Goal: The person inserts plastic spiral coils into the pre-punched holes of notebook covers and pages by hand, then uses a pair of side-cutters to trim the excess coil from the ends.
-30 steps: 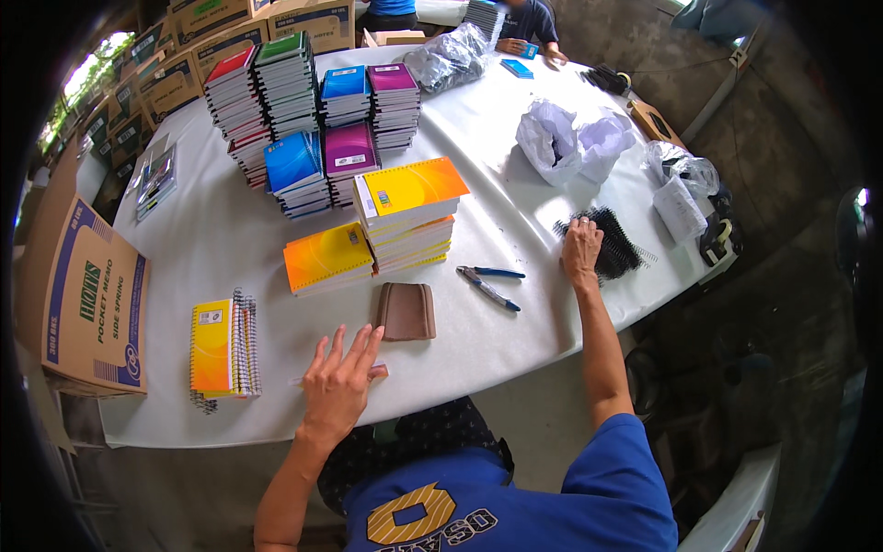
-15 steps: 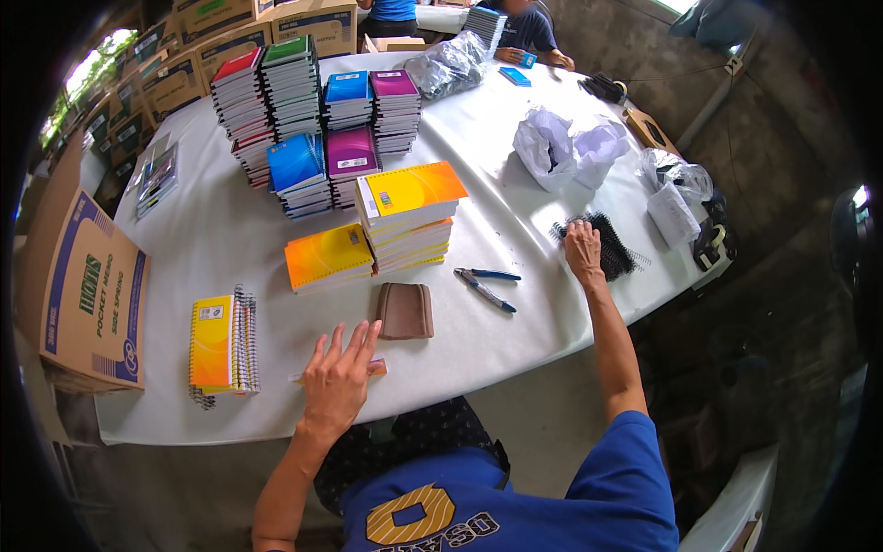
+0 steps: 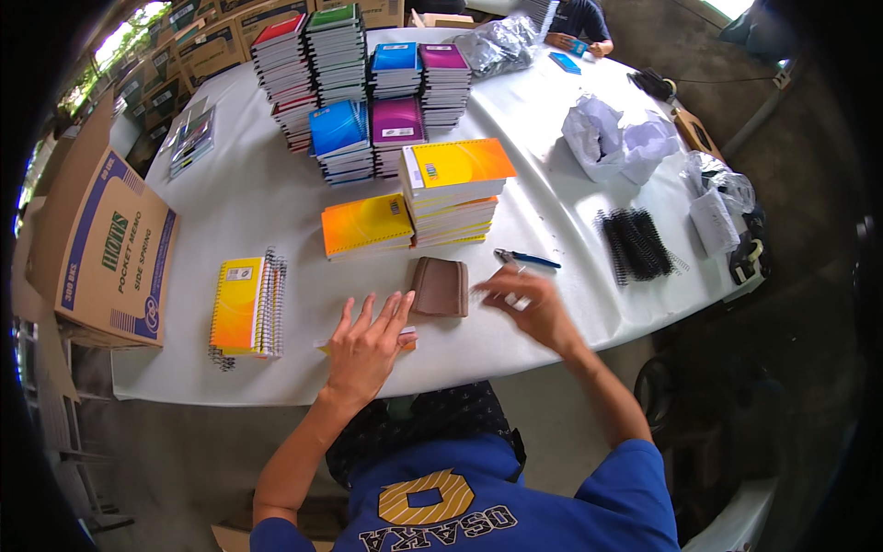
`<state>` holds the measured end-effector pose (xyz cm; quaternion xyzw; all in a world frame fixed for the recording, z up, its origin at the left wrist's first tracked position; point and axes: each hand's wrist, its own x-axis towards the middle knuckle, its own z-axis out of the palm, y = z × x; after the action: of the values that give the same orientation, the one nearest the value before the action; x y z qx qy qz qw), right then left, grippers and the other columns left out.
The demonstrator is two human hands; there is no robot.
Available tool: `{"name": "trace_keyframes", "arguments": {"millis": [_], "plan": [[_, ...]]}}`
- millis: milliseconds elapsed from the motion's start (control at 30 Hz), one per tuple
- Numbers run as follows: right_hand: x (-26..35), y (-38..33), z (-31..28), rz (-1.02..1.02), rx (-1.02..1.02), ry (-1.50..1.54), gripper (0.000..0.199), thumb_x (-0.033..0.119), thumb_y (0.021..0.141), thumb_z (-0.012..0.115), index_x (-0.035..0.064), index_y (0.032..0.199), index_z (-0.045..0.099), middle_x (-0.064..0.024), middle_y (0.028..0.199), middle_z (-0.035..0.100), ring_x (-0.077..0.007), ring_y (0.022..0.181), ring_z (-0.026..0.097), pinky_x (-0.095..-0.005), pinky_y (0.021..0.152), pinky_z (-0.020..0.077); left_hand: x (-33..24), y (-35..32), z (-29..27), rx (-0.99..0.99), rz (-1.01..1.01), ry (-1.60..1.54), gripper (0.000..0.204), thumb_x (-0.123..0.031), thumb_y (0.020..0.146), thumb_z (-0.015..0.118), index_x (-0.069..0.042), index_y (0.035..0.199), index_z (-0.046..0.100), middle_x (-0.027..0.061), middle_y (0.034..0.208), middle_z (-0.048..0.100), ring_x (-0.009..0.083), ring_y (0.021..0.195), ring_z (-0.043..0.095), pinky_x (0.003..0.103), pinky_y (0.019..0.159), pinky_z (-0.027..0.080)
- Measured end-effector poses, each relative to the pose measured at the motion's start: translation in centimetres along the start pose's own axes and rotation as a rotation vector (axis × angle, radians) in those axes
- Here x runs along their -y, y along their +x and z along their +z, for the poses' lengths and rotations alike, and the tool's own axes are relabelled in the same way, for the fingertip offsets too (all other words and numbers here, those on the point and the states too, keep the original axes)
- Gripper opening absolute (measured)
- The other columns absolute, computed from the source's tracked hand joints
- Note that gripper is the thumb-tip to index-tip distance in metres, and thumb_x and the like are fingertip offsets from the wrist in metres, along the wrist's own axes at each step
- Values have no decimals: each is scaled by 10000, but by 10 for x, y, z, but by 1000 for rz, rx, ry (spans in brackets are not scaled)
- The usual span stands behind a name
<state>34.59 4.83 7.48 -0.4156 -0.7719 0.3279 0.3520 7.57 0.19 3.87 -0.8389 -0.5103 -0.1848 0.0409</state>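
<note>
My left hand (image 3: 361, 354) lies with fingers spread on a small orange-and-white notebook (image 3: 402, 342) near the table's front edge, hiding most of it. My right hand (image 3: 529, 308), smeared by motion, pinches what looks like a thin spiral binding coil (image 3: 477, 294), mostly covered by the fingers. Just left of that hand sits a brown block-like pad (image 3: 441, 288). Blue-handled pliers (image 3: 533, 259) lie behind the right hand, partly covered. Farther right is a pile of black spiral coils (image 3: 636, 246). Coil-bound yellow notebooks (image 3: 239, 304) stand stacked at the left.
Stacks of yellow notebooks (image 3: 460, 167) and of blue, purple, red and green notebooks (image 3: 340, 129) rise beyond the pad. A cardboard box (image 3: 120, 244) stands at the left edge. White plastic bags (image 3: 598, 138) lie at the right. Another person's hands (image 3: 598, 48) hold a blue notebook at the far side.
My right hand has left the black coil pile and come left to beside the brown pad. My left hand stays on the notebook. The whole view has shifted.
</note>
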Motion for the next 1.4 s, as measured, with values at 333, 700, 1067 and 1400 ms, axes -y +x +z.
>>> {"name": "trace_keyframes", "arguments": {"millis": [333,700,1067,1400], "plan": [[-5,11,50,-98,202,120,211,22,831,735,50,1040,733,-70,903,672,-208,775,637,-341,697,522,2,2,-3,9,43,16,666,-340,860,678,-146,1461,466,57,1340,619,357,1185,596,597,1050,382],[17,11,51,-106,329,-146,217,137,894,665,39,1040,539,-135,936,651,-366,888,646,-453,736,523,0,5,-4,73,8,-165,689,-354,839,707,-179,1459,462,53,1291,648,319,1136,643,498,960,493],[-18,39,29,-206,280,-466,358,270,767,816,63,1015,660,-172,1296,556,-356,1141,570,-416,920,488,2,6,-20,447,76,-63,677,-558,807,660,-186,1364,554,43,1077,701,273,927,693,424,730,581],[-14,76,20,-27,849,140,403,308,893,621,61,1200,705,-121,1181,703,-263,1061,655,-370,943,499,21,-5,-16,-12,-8,-30,973,-520,720,755,-168,1527,342,120,1006,668,315,896,681,388,765,572]]}}
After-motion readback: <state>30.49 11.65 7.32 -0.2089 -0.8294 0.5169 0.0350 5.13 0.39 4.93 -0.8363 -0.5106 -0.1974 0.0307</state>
